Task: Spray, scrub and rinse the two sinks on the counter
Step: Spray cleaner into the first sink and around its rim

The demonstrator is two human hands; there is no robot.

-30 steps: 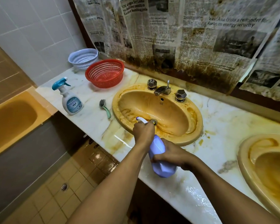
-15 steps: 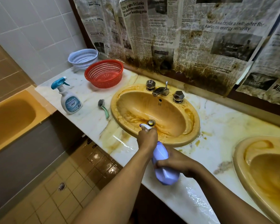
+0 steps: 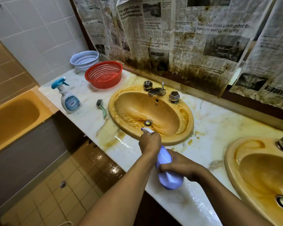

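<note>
Fingers (image 3: pixel 166 168) round lilac spray bottle (image 3: pixel 171 181)

A white marble counter (image 3: pixel 219 128), streaked with brown stains and wet along its front edge, carries two yellow basins, the left sink (image 3: pixel 131 108) and the right sink (image 3: pixel 260 168). Toward the wall end stand a cleaner bottle (image 3: pixel 69 97), a red basket (image 3: pixel 103 74) and a pale blue basket (image 3: pixel 84 60). A green-handled brush (image 3: pixel 101 107) lies just beside the left sink.
</note>
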